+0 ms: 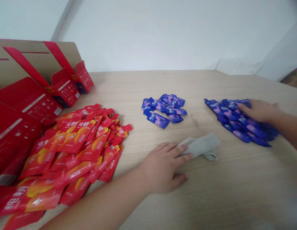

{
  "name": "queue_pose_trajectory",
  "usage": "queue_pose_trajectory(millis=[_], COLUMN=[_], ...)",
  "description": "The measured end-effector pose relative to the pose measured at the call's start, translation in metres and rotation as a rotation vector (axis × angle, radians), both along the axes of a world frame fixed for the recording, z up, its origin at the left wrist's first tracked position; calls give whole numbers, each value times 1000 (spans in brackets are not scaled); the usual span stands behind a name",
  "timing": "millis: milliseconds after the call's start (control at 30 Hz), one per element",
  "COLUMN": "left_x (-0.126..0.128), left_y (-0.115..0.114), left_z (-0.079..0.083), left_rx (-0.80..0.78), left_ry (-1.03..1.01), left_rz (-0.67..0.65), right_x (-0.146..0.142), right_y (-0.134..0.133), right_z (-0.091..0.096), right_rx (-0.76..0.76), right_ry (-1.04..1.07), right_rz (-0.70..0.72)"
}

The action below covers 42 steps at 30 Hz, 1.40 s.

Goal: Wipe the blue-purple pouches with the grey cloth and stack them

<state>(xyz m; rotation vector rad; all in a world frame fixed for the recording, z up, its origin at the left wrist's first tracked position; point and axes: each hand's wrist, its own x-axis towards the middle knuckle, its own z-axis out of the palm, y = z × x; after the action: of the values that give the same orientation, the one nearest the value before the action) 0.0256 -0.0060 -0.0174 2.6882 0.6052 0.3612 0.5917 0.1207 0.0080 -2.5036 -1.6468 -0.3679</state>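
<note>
Palm down on the table, my left hand (164,167) is open, its fingers spread. Two of its fingertips lie on a folded grey cloth (201,146). At the right, my right hand (261,110) rests on the far side of a heap of blue-purple sachets (241,119). One digit stretches out across the top of that heap; the other fingers are mostly hidden. A smaller group of the same blue sachets (159,119) lies flat in the middle of the table, beyond my left hand.
A large heap of red-orange sachets (76,137) covers the left of the wooden table (129,84). Behind it stand several open red boxes (66,88) against a brown cardboard carton (66,52). A white object (237,67) sits at the back right edge, near the white wall.
</note>
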Motion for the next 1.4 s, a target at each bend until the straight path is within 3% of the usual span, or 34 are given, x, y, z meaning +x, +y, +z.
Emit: queue_pose_trajectory(millis=[133, 267, 367, 500, 700, 967, 1267, 1400], left_x=[0, -1, -2, -2, 0, 1, 1, 1], left_y=[-1, -1, -1, -3, -3, -3, -2, -1], left_z=[0, 0, 1, 2, 3, 1, -1, -2], left_rx=[-10, -17, -12, -4, 19, 31, 34, 36], left_ry=[6, 6, 5, 9, 28, 25, 15, 17], left_rz=[6, 7, 5, -3, -5, -3, -5, -8], right_x=[-79, -175, -232, -275, -301, -302, -278, -268], right_y=[29, 81, 130, 182, 204, 175, 156, 146], right_z=[7, 1, 0, 4, 3, 7, 21, 31], right_rx=[-61, -121, -186, -300, -453, -486, -349, -205], right_ry=[142, 271, 334, 398, 416, 455, 392, 425], right_rz=[286, 483, 541, 497, 544, 623, 496, 468])
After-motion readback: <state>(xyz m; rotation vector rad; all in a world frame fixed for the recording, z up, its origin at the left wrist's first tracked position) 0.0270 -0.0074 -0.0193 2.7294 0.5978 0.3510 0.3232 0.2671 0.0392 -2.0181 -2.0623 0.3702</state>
